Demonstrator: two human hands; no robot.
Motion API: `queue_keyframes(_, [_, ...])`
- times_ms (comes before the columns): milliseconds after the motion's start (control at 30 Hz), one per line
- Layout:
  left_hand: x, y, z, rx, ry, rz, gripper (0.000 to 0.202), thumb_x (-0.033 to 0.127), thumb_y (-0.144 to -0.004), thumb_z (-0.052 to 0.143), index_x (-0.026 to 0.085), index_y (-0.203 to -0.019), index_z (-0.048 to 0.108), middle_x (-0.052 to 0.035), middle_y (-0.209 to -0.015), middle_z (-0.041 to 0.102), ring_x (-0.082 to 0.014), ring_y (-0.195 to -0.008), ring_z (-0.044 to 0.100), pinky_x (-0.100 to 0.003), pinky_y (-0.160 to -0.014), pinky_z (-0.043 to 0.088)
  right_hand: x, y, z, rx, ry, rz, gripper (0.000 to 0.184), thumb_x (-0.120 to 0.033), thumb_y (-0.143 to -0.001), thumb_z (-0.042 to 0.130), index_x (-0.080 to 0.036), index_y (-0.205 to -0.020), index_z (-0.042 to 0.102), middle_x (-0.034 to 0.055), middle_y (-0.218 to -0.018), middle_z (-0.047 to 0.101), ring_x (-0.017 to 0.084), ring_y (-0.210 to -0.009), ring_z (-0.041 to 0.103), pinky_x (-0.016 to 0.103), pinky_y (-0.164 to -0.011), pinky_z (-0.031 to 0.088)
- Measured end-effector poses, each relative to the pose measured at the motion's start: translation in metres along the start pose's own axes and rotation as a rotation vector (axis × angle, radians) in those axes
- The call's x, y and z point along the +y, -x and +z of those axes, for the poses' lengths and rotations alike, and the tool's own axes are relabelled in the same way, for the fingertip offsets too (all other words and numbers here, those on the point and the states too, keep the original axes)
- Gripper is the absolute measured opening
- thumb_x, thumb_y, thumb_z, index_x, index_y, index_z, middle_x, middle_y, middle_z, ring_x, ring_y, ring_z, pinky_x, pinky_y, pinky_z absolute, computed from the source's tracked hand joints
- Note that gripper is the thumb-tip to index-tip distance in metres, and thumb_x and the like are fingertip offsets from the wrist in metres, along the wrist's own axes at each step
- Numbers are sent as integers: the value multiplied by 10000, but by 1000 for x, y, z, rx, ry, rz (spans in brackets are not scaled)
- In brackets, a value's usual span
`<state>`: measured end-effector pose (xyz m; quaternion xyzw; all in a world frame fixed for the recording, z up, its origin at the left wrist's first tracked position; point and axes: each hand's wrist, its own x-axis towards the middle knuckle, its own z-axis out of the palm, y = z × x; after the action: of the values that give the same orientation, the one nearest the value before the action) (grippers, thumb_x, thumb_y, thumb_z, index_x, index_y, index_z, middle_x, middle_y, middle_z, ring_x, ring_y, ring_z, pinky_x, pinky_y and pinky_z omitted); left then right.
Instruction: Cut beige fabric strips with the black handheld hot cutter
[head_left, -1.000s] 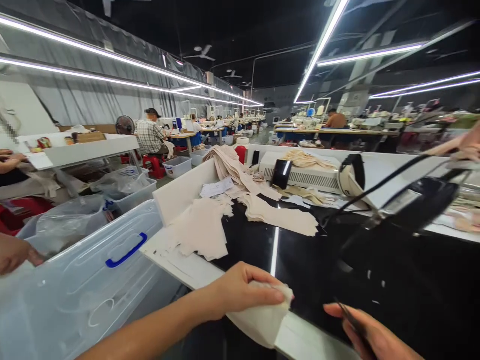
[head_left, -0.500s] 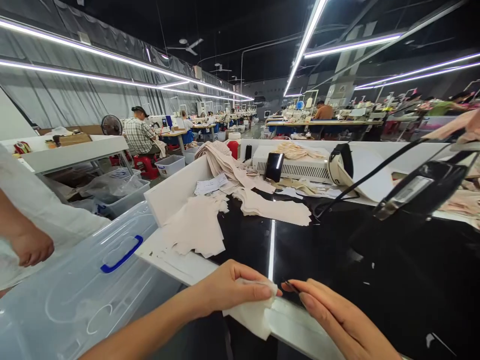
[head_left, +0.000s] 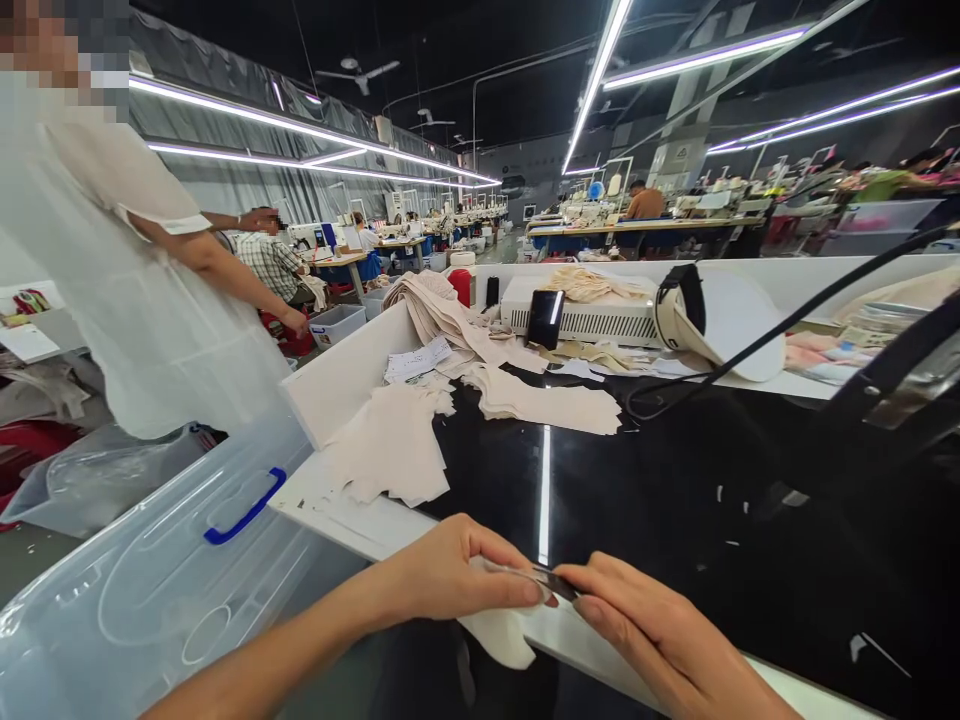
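My left hand (head_left: 465, 570) pinches a folded cream fabric piece (head_left: 504, 638) between thumb and fingers, and its loose end hangs down past the table's front edge. Close on the right, my right hand (head_left: 637, 620) is closed around small dark metal thread snips (head_left: 556, 582), mostly hidden by the fingers. The tip of the snips meets the fabric edge at my left fingertips. Beyond my hands, a stack of cut cream fabric pieces (head_left: 397, 440) lies on the table's left corner, and another stack (head_left: 547, 400) sits behind it on the black tabletop (head_left: 675, 510).
A clear plastic bin (head_left: 150, 570) with a blue handle (head_left: 247, 508) stands left of the table. A person in white (head_left: 150, 270) stands beyond it. A phone (head_left: 545, 318) leans on a white box (head_left: 615, 325) at the back. A black cable (head_left: 787, 320) crosses the right side.
My right hand has moved left, bringing the snips onto the fabric edge. The hanging fabric end has shifted. The person in white has moved further into view at the left.
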<state>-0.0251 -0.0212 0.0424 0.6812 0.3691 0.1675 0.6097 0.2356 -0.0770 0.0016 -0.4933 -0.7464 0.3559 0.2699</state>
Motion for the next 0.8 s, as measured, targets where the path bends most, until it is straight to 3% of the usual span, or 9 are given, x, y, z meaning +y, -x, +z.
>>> queue_keyframes(267, [7,1,3,27,-56,-51,398,479,-883,787,162,-1100,895,-74,-1004,853,-233,-922,732,-283,-785,478,-6,-3,0,-28,-18,-13,489,-605,-1137,414,-310,-1204,799,25,-896,685,188,-788,684,273,-729,564])
queue_keyframes(800, [9,2,4,49,-60,-102,377,467,-854,787,163,-1042,906,-56,-884,814,-190,-812,636,-278,-716,409,-5,-3,5,-15,-16,-29,534,-639,-1137,391,-298,-1137,802,27,-877,656,192,-803,677,300,-735,545])
